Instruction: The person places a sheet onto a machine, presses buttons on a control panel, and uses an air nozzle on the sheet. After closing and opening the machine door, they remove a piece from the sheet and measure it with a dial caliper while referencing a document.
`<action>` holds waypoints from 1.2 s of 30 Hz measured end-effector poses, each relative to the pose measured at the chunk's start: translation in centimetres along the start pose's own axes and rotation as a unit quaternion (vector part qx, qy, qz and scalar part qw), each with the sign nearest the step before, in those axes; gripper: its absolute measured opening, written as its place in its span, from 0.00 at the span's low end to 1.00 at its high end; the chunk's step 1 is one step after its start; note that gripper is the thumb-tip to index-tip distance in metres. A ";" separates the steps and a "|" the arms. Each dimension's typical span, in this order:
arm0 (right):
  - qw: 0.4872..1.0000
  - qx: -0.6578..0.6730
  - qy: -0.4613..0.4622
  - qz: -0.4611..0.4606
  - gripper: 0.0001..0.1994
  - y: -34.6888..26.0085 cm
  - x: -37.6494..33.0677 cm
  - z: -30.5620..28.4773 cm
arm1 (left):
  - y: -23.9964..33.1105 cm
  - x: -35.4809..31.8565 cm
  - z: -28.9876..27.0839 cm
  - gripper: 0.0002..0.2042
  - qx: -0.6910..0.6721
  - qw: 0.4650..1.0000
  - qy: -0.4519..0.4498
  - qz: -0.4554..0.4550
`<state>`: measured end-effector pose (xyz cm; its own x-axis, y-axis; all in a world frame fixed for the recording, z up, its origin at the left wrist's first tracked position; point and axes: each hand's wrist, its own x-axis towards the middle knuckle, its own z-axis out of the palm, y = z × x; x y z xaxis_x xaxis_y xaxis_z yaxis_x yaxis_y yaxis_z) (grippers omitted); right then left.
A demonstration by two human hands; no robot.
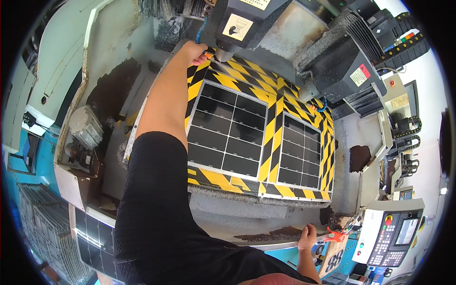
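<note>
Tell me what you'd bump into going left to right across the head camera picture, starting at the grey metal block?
Grey metal block → left hand up by the machine head → big black panel → smaller black panel → control panel with buttons.

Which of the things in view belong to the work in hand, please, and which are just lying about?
In hand: left hand at the spindle head; dark panel grids on the striped table; right hand on the machine's front edge.
Lying about: control panel; stacked plates; orange-handled tool.

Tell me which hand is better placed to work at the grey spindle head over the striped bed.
Left. The left hand is already at the grey spindle head; the right hand grips the near machine edge, far away.
</note>
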<state>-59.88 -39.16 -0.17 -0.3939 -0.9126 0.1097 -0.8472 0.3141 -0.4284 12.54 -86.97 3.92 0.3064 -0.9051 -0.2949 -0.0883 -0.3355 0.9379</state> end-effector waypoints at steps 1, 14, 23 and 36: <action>1.000 -0.009 -0.015 0.022 0.11 -0.2 0.0 -0.1 | -0.1 0.1 0.1 0.18 -0.004 1.000 -0.006 0.012; 0.999 0.031 0.000 0.009 0.10 0.0 -0.1 0.1 | -0.3 -0.7 -0.1 0.26 0.026 1.000 -0.011 -0.010; 1.000 -0.012 0.020 -0.010 0.12 -0.8 -0.3 -0.2 | -3.1 -10.4 -3.4 0.26 0.108 0.989 -0.100 -0.005; 0.999 -0.008 -0.026 -0.022 0.13 1.3 0.4 0.2 | -5.9 -12.7 -6.4 0.19 0.058 0.996 -0.007 0.067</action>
<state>-61.05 -39.20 -0.85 -0.3369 -0.9379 0.0825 -0.8692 0.2762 -0.4101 15.26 -71.81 3.30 0.2708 -0.9471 -0.1721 -0.2370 -0.2389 0.9417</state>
